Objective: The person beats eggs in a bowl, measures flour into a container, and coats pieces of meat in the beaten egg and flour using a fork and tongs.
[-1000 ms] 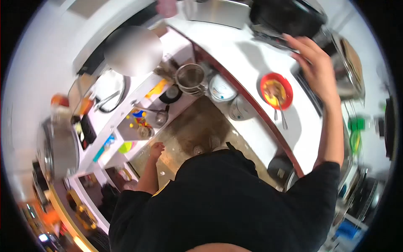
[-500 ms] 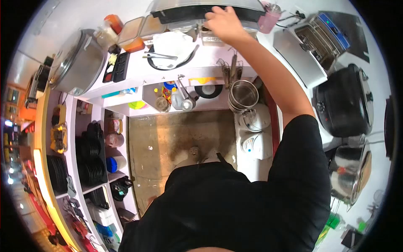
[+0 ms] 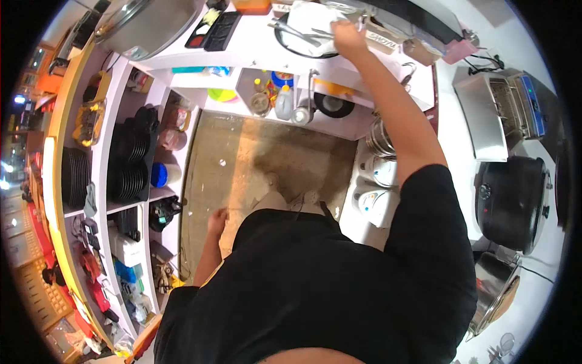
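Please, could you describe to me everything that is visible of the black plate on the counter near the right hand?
The black plate looks round, its curved rim showing mainly along the near side; its material cannot be told. It appears to lie flat on the pale counter. A crumpled white sheet, cloth or paper, covers most of it, and a silvery utensil lies slantwise across its left part. The right hand is at its right side; whether the fingers touch it is unclear.

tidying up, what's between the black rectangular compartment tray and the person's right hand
In the head view, from tray to right hand: bare white counter, then a round black plate bearing a white sheet and apparently silver metal tongs.
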`<action>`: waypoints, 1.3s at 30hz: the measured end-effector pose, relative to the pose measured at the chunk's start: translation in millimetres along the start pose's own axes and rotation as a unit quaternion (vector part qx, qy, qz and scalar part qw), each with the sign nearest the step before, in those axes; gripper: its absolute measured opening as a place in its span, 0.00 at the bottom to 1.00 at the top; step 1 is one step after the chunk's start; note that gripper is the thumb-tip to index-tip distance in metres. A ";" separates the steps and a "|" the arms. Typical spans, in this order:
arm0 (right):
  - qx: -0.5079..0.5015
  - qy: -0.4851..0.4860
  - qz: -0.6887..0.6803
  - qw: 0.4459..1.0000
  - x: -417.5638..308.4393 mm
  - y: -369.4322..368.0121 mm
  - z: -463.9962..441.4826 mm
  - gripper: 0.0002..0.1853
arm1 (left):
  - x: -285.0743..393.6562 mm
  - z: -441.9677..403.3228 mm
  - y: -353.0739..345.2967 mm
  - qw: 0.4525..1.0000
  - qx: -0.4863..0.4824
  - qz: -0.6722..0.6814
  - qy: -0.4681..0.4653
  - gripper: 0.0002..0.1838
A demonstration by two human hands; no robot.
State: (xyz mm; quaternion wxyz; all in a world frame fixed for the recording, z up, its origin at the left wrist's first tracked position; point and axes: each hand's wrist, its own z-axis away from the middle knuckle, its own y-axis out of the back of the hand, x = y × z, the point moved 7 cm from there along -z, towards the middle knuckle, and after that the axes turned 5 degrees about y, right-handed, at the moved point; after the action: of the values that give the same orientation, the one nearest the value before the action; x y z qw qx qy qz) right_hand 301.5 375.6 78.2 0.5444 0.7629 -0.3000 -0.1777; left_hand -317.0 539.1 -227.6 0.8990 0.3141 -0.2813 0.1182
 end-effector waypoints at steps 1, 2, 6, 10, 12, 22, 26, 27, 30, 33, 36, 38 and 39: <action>0.071 0.010 -0.023 0.997 -7.0 22.2 4.6 0.10 | 19.3 -9.8 3.2 1.000 0.004 0.027 -0.012 0.16; 0.293 0.106 -0.098 0.945 -12.0 44.4 16.3 0.08 | 42.4 -16.3 5.8 0.998 0.006 0.056 -0.024 0.15; 0.207 -0.010 -0.155 0.966 -73.3 89.0 79.1 0.07 | 84.4 -44.3 11.6 0.989 0.007 -0.136 -0.049 0.14; 0.008 -0.035 -0.283 0.959 -132.6 -37.4 163.6 0.07 | 93.2 -81.5 3.5 0.934 -0.049 -0.329 -0.126 0.14; -0.099 -0.084 -0.392 0.911 -158.5 -99.9 186.6 0.20 | 96.7 -105.2 -0.4 0.931 -0.060 -0.335 -0.128 0.12; 0.097 -0.621 -0.638 0.445 -153.6 -445.5 40.3 0.29 | 105.1 -248.8 126.5 0.869 -0.135 -0.300 -0.370 0.28; 0.197 -0.671 -0.587 0.408 -126.6 -503.5 39.2 0.28 | -24.3 -313.3 242.0 0.976 -0.168 -0.135 -0.028 0.26; 0.212 -0.674 -0.577 0.411 -121.8 -515.5 42.4 0.28 | -24.2 -312.6 268.5 0.965 -0.149 -0.204 -0.066 0.24; 0.234 -0.673 -0.557 0.427 -119.6 -525.8 45.6 0.28 | -36.8 -317.0 303.2 0.917 -0.116 -0.382 -0.032 0.18; 0.236 -0.664 -0.548 0.451 -120.8 -520.7 45.6 0.28 | -54.4 -342.1 277.6 0.913 -0.123 -0.388 0.022 0.14; 0.229 -0.653 -0.540 0.479 -127.6 -502.2 47.5 0.27 | -7.6 -366.1 206.6 0.879 -0.192 -0.425 -0.099 0.13; 0.219 -0.643 -0.530 0.509 -136.4 -487.9 53.5 0.27 | 51.9 -369.4 156.8 0.966 -0.205 -0.148 -0.055 0.13; 0.214 -0.635 -0.522 0.528 -141.0 -475.8 56.3 0.27 | 83.9 -378.8 125.8 0.936 -0.247 -0.142 -0.207 0.14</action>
State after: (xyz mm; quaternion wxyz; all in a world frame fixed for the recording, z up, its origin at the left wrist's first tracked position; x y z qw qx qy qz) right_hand 286.8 534.8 -395.0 -0.1588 0.5628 -0.1441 -0.7983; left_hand -134.2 878.7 -360.4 0.8775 0.1365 -0.4342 -0.1511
